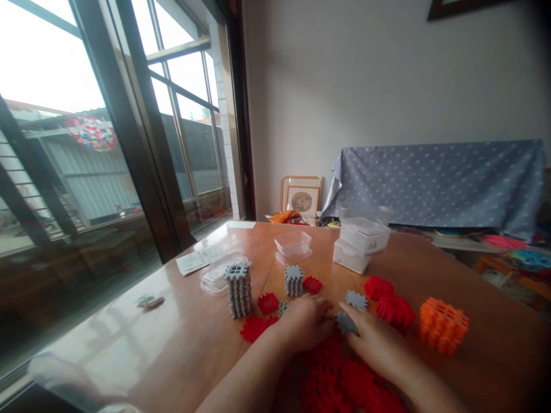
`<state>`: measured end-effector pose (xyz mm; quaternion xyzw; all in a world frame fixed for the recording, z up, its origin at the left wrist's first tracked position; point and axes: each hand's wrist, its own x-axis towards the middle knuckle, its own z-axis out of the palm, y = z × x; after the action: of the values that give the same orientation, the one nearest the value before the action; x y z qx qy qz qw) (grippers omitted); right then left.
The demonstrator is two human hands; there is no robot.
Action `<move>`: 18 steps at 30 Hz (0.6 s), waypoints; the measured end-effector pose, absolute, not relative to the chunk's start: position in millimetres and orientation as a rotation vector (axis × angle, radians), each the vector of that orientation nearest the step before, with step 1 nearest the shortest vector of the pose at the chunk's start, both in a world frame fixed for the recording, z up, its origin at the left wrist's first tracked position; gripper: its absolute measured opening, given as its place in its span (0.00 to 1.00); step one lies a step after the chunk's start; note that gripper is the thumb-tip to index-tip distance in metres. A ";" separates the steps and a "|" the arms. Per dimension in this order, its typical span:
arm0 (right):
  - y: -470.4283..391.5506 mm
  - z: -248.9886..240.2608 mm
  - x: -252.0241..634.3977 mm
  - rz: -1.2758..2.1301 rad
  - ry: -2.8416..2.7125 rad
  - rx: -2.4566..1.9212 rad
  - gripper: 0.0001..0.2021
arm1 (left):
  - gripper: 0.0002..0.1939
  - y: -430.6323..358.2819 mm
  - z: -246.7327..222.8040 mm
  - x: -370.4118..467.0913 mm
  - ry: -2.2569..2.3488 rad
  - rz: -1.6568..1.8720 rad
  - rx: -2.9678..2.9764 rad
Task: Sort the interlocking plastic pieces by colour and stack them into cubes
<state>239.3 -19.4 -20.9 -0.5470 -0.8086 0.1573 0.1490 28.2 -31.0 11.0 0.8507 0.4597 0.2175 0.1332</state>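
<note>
My left hand (307, 321) is above the table's near middle, its fingers bent together. Whatever they hold, if anything, is hidden beneath the hand. Close on its right, my right hand (372, 332) has a grey interlocking tile (345, 323) between its index finger and thumb. Another grey tile (357, 299) lies just beyond that index finger. Below both hands spreads a pile of red interlocking tiles (344, 378). Beside my left hand lie a red window tile (267, 303) and more red tiles (255, 328). A short grey stack (294, 281) and another red tile (312, 284) are just past it.
A tall grey tile stack (239, 291) stands left. Red stacks (395, 312) and an orange stack (443, 325) are on the right. Clear plastic boxes (293, 246), white containers (361, 235) and a paper sheet (198, 259) lie farther back. A small object (149, 302) sits at left.
</note>
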 end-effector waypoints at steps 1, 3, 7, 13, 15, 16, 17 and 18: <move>-18.3 -21.6 240.1 0.451 -2.328 -1.564 0.33 | 0.09 -31.0 9.0 28.9 1.331 0.628 2.475; -17.8 -21.6 241.1 0.448 -2.333 -1.539 0.31 | 0.09 -30.1 4.4 29.3 1.309 0.657 2.486; -20.0 -20.1 241.8 0.418 -2.301 -1.515 0.28 | 0.11 -26.8 -5.0 28.5 1.265 0.763 2.474; -15.0 -24.9 240.2 0.277 -2.207 -1.471 0.30 | 0.15 -26.3 -6.8 29.4 1.255 0.848 2.274; -13.2 -24.7 237.9 0.254 -2.168 -1.420 0.31 | 0.16 -26.0 -6.1 30.6 1.225 0.877 2.132; -13.1 -24.0 236.4 0.247 -2.150 -1.392 0.31 | 0.17 -25.4 -6.4 31.3 1.207 0.896 2.051; -13.6 -22.8 234.6 0.241 -2.133 -1.367 0.31 | 0.18 -24.3 -7.2 32.2 1.188 0.922 1.964; -14.5 -21.4 232.7 0.235 -2.119 -1.344 0.31 | 0.20 -23.0 -8.7 33.2 1.164 0.953 1.870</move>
<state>232.7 -14.5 -21.4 -0.5077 -0.8006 0.0889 0.3057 33.2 -23.0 -8.7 0.7262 0.4519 0.3702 0.3624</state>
